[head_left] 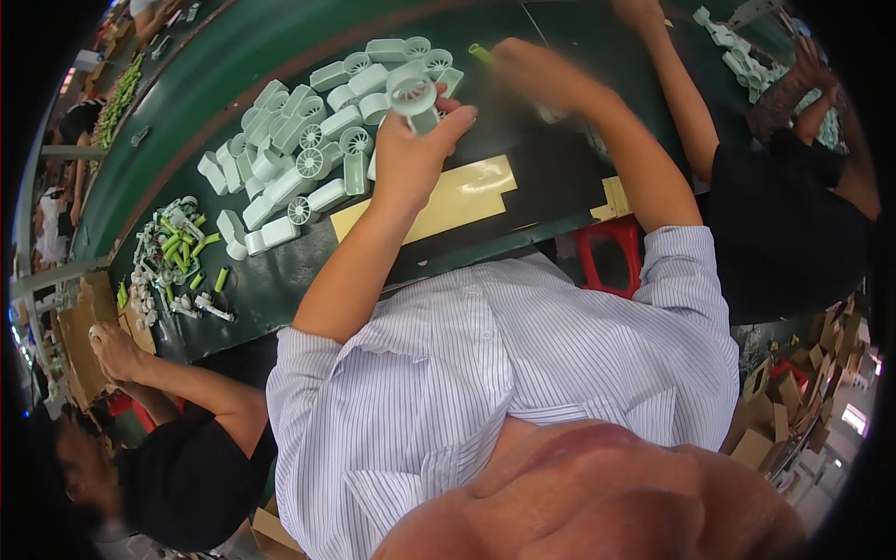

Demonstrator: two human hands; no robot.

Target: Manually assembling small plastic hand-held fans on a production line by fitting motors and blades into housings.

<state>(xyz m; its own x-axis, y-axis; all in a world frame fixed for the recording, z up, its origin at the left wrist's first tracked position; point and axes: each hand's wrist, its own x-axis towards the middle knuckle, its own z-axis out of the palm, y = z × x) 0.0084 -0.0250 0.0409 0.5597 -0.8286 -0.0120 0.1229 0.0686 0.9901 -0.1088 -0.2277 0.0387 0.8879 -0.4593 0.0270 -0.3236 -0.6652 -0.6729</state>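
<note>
My left hand (415, 159) is closed around a pale green handheld fan body (411, 91), its round spoked end turned upward. My right hand (551, 79) is blurred by motion over the dark table. At its fingertips a bright green cylindrical battery (481, 54) sticks out toward the left. The fingers look closed on it, though the blur hides the grip. Beside and beyond my left hand lies a group of similar pale green fan bodies (310, 162), several with round spoked ends showing.
At the left is a heap of green batteries (175, 245) with wires and small pale parts. A yellow sheet (467, 196) lies at the table's near edge, near a red stool (609, 252). Co-workers in black sit on both sides; one's forearm (677, 93) reaches in at the right.
</note>
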